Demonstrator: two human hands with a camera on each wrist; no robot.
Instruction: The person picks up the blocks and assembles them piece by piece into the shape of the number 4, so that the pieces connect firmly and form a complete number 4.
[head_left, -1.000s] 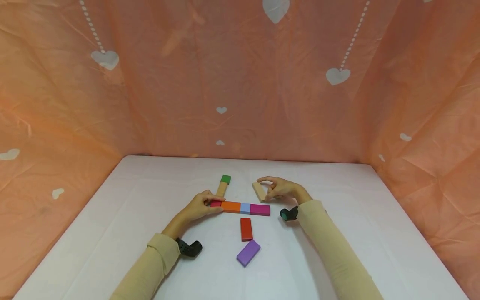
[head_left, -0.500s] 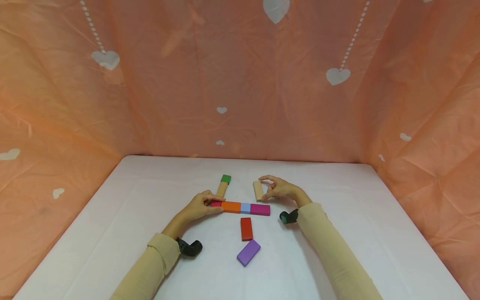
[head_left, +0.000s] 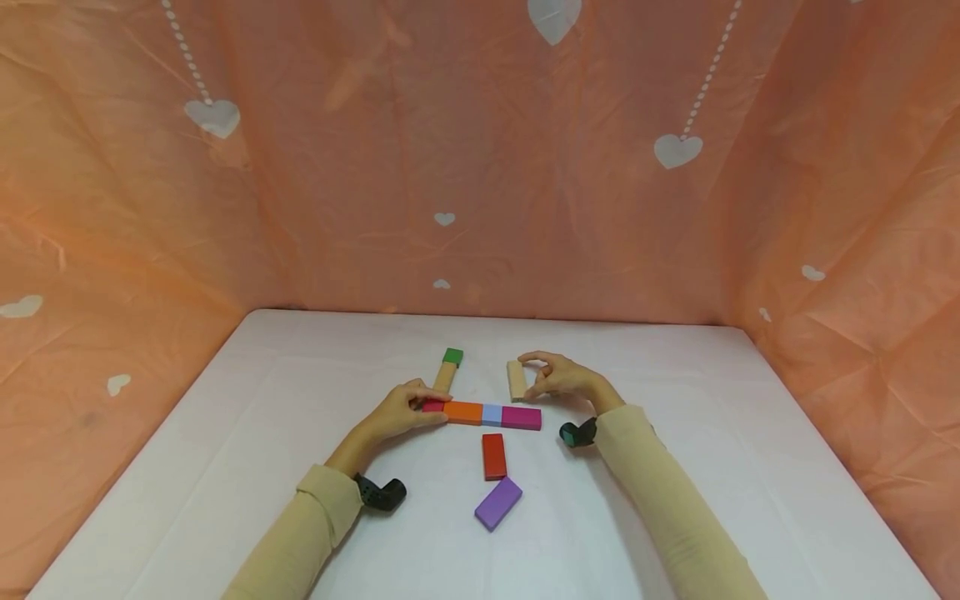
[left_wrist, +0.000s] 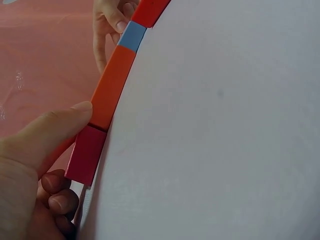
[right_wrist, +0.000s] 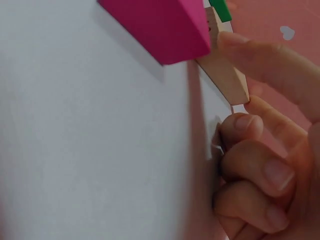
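My left hand (head_left: 397,410) holds the left end of a flat row of blocks, with its thumb and index finger on either side of a crimson block (left_wrist: 86,154). In the left wrist view the thumb tip lies near the seam with the orange block (head_left: 463,413). A light blue block (head_left: 491,415) and a magenta block (head_left: 522,418) continue the row to the right. Behind its right end my right hand (head_left: 564,377) pinches a plain wooden block (head_left: 516,381) lengthwise, thumb at the near end and index finger at the far end. The other right fingers are curled.
Behind the row's left end lies another plain wooden block (head_left: 445,377), topped by a green block (head_left: 452,356). In front of the row are a red block (head_left: 493,457) and a slanted purple block (head_left: 498,503), nearly touching. The white table (head_left: 300,367) backs onto an orange curtain.
The plain wooden block in my right hand has turned from a slant to nearly straight front to back, its near end shifting left. My left hand and the row stay put.
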